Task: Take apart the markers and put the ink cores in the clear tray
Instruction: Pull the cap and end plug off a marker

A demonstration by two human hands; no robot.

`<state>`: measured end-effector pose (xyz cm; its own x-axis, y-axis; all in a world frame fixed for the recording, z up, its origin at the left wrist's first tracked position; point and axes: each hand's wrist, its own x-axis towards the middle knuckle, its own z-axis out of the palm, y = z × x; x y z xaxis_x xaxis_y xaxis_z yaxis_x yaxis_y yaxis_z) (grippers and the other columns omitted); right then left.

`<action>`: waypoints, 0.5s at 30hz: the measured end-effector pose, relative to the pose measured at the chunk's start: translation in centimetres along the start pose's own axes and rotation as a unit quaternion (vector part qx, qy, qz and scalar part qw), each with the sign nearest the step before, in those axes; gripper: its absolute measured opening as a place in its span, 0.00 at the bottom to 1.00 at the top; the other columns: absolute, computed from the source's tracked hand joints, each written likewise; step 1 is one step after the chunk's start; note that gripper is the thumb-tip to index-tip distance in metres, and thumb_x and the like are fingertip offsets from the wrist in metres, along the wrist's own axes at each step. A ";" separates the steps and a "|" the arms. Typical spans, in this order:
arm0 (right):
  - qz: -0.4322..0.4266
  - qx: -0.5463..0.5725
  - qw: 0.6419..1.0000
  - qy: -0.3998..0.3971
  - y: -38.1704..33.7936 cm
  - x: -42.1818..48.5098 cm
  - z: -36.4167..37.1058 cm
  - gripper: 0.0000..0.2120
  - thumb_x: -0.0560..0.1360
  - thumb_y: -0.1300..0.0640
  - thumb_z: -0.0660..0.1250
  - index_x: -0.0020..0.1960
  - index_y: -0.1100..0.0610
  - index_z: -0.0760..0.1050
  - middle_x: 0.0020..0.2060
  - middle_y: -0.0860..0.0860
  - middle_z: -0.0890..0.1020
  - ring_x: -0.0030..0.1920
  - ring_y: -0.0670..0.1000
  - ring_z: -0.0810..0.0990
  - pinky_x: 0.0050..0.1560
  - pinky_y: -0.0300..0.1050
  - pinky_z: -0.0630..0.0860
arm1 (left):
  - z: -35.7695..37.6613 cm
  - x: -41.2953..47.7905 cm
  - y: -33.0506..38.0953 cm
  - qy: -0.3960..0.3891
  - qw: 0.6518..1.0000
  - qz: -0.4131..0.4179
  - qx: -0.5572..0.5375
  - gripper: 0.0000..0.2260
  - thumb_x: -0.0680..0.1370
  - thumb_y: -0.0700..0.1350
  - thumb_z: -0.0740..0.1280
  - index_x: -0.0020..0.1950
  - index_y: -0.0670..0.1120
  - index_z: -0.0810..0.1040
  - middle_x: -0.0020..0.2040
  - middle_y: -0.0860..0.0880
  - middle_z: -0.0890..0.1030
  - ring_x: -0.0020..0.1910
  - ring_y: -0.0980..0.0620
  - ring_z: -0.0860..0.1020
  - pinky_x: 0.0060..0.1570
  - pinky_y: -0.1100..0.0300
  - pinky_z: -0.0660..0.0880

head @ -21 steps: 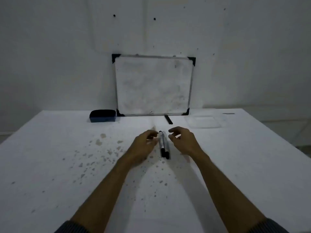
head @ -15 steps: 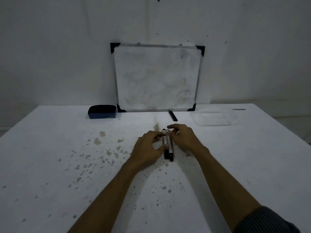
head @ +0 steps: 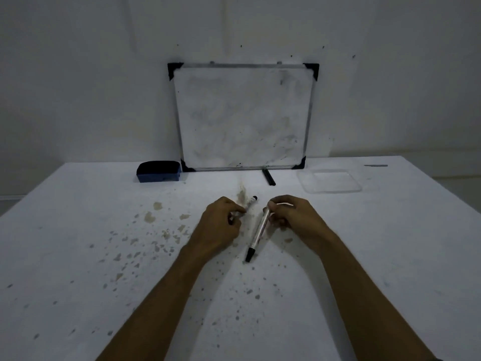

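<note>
My left hand (head: pixel 221 226) grips one marker (head: pixel 250 202); only its far end with a black tip sticks out past my fingers. My right hand (head: pixel 294 217) pinches the upper end of a second marker (head: pixel 259 231), a silvery barrel with a black cap that slants down toward me, its cap close to the table. The two markers are apart from each other. The clear tray (head: pixel 329 181) lies at the back right of the white table (head: pixel 78 230), with nothing visible inside it.
A whiteboard (head: pixel 243 115) leans against the wall at the back. A dark blue eraser (head: pixel 158 171) sits left of it, and a black marker-like stick (head: pixel 268 176) lies in front of its lower edge. Brown specks stain the tabletop.
Both markers lay side by side between my hands. Each hand has since taken one and pulled them apart, the right one tilting its marker.
</note>
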<state>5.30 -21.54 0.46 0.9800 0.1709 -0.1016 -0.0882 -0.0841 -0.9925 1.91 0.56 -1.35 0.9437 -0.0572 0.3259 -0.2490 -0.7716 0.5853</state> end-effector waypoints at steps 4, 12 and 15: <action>-0.006 0.097 0.995 0.008 0.9 -0.4 1.1 0.11 0.78 0.59 0.72 0.60 0.60 0.82 0.47 0.61 0.87 0.45 0.54 0.86 0.57 0.51 0.82 | -1.7 0.4 -2.4 0.077 0.997 -0.028 -0.006 0.10 0.78 0.34 0.69 0.55 0.43 0.87 0.52 0.46 0.87 0.50 0.50 0.83 0.57 0.52 0.81; -0.023 0.068 0.997 0.006 0.7 -0.9 2.4 0.13 0.76 0.56 0.75 0.58 0.60 0.84 0.45 0.57 0.89 0.45 0.52 0.88 0.54 0.46 0.84 | -2.2 -0.2 -0.9 0.125 0.990 -0.036 -0.061 0.13 0.82 0.38 0.66 0.64 0.48 0.83 0.62 0.53 0.82 0.62 0.54 0.77 0.64 0.62 0.73; -0.035 0.060 0.998 0.004 0.5 -1.2 2.9 0.12 0.76 0.54 0.75 0.56 0.59 0.85 0.45 0.56 0.89 0.48 0.55 0.88 0.52 0.45 0.84 | -1.9 -0.2 2.3 0.005 0.984 -0.070 -0.164 0.15 0.84 0.48 0.64 0.71 0.50 0.73 0.61 0.54 0.80 0.54 0.57 0.80 0.48 0.69 0.76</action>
<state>3.57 -18.96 -0.11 0.9859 0.1645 -0.0312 -0.0392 0.0459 -0.9982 0.72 -0.01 1.29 0.9720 0.0418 0.2311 -0.1754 -0.5249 0.8329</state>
